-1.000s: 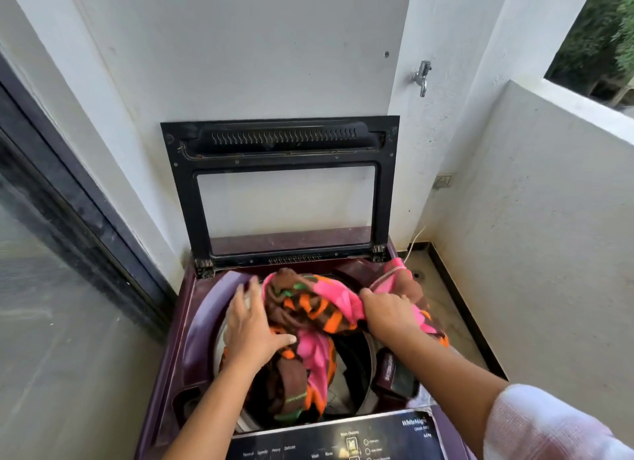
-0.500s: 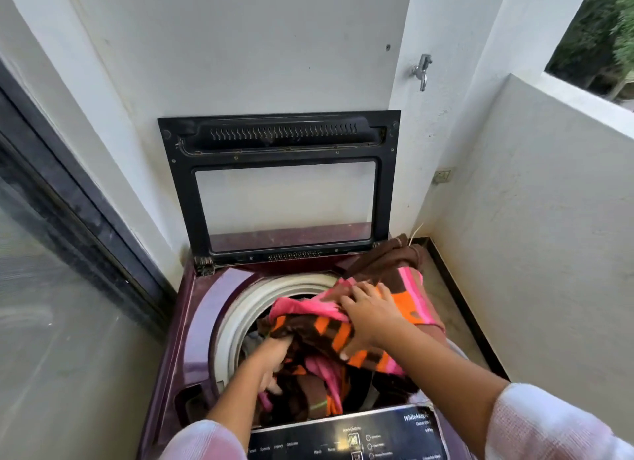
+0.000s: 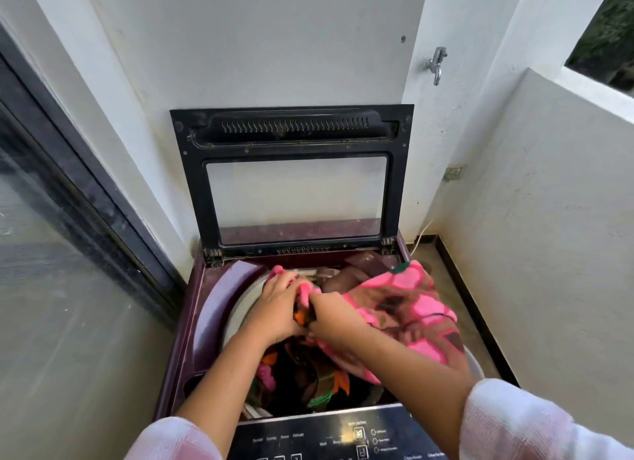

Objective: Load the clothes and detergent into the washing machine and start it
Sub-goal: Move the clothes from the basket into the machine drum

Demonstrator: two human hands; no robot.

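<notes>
Clothes (image 3: 411, 308), a patterned bundle of pink, brown and orange fabric, sit partly inside the drum and partly heaped over the washing machine's right edge. Both hands meet over the opening: the left hand (image 3: 278, 308) has its fingers curled round a pink fold near the back left of the drum, and the right hand (image 3: 334, 317), touching it, grips the same bunch where the cloth spills off to the right. More fabric, darker with orange and green patches, lies lower in the drum beneath the forearms. Pale pinkish-white sleeves (image 3: 531, 425) show at the bottom of the view.

A curve of the white drum rim (image 3: 247, 298) shows to the left of the hands, set in the purple top of the washing machine (image 3: 212, 308). Its black-framed lid (image 3: 291, 130) stands upright against the white wall, with a clear window in its lower part. The dark control panel (image 3: 326, 435) runs along the near edge; "Delicate", "Heavy" and "Wash" can be made out on it, and the rest of the writing is too blurred to read.

A dark-framed glass door (image 3: 51, 253) lies to the left. A metal tap (image 3: 436, 63) juts from the wall to the upper right, with a wall socket (image 3: 454, 173) lower down, and a white parapet wall (image 3: 549, 219) closes off the right side.
</notes>
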